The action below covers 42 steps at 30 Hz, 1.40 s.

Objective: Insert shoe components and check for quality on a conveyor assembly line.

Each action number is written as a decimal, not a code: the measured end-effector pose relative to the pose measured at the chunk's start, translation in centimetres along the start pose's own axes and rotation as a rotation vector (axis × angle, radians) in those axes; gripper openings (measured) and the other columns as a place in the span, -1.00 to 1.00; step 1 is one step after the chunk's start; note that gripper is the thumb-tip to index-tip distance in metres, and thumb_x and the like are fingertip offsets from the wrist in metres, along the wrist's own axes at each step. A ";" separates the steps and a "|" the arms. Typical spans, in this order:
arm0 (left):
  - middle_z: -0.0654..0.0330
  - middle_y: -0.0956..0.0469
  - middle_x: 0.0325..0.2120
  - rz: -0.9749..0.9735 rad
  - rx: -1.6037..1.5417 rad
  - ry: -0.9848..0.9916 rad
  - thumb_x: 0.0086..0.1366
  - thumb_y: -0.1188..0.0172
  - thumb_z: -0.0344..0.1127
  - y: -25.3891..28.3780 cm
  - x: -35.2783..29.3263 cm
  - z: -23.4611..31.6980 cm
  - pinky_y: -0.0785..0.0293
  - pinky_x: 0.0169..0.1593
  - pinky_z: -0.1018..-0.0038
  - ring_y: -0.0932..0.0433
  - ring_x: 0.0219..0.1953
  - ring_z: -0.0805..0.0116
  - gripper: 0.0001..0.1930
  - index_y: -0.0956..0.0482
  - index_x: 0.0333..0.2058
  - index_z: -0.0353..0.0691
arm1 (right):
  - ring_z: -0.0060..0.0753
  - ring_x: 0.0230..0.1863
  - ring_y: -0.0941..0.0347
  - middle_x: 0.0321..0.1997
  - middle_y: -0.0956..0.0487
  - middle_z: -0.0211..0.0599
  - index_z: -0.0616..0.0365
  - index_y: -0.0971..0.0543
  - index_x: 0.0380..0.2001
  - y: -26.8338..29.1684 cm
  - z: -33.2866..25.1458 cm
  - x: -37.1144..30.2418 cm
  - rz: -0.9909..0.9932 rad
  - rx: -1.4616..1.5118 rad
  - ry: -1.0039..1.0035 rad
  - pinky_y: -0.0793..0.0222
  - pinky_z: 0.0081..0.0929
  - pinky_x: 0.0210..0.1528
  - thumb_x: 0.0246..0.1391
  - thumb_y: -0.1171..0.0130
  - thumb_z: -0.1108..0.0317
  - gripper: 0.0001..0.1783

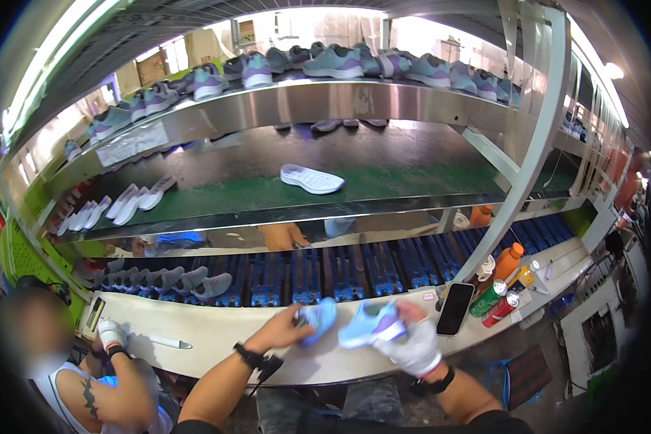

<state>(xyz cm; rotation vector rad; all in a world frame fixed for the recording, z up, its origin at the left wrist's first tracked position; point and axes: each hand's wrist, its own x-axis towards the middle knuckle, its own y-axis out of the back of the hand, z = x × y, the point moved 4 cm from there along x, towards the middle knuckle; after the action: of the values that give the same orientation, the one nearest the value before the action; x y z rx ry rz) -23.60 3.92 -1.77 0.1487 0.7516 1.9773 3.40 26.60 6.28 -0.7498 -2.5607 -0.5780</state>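
In my bare left hand (281,329) is a light blue shoe upper (318,318), tilted and a little blurred, my fingers closed on its near side. A second shoe upper (363,327), light blue with a purple patch and a white band, is gripped in my right hand (414,347), which wears a white glove. Both are held just above the pale worktable (267,365), a small gap between them. What lies inside the uppers cannot be made out.
Behind the table runs a conveyor of blue holders (340,278), with grey shoes (210,286) at its left. A white sole (311,179) lies on the green belt; shoes line the top shelf. Right stand a phone (456,309), cans (490,296) and an orange bottle (508,262). A co-worker (101,390) sits left.
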 end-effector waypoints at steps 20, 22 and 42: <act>-0.09 -0.71 0.02 0.379 0.431 -0.472 0.45 -0.29 -0.31 -4.4 -7.5 4.7 -0.64 0.14 0.06 -0.68 0.05 -0.16 -0.46 -0.50 0.37 -0.19 | 0.14 0.25 -0.63 0.18 -0.71 0.05 0.11 -0.71 0.12 -2.9 -4.6 31.9 -0.207 -0.825 0.060 -0.50 -0.07 0.37 0.31 -0.25 -0.10 -0.44; -0.07 -0.69 0.09 0.397 0.144 -0.688 0.42 -0.39 -0.36 -6.5 -7.9 6.9 -0.63 0.18 0.11 -0.68 0.09 -0.15 -0.44 -0.52 0.36 -0.18 | 0.16 0.20 -0.65 0.14 -0.72 0.04 0.05 -0.71 0.12 -2.5 -2.9 31.4 -0.223 -0.786 0.097 -0.50 -0.08 0.37 0.30 -0.29 -0.06 -0.49; 0.22 -0.75 0.01 0.483 0.200 -0.603 0.31 -0.48 -0.40 -7.7 -14.8 7.0 -0.55 0.03 0.26 -0.58 -0.12 0.08 -0.44 -0.70 0.29 0.04 | -0.09 -0.08 -0.66 -0.13 -0.74 -0.38 -0.02 -0.64 -0.01 0.6 -9.5 9.9 0.066 -0.610 0.954 -0.56 -0.08 0.02 0.04 -0.54 0.53 -0.55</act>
<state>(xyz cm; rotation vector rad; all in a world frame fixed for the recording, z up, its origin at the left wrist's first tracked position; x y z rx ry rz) -7.30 -2.77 2.50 1.0793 0.5357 2.1209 -1.38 26.45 19.10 -0.5300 -1.4748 -1.3331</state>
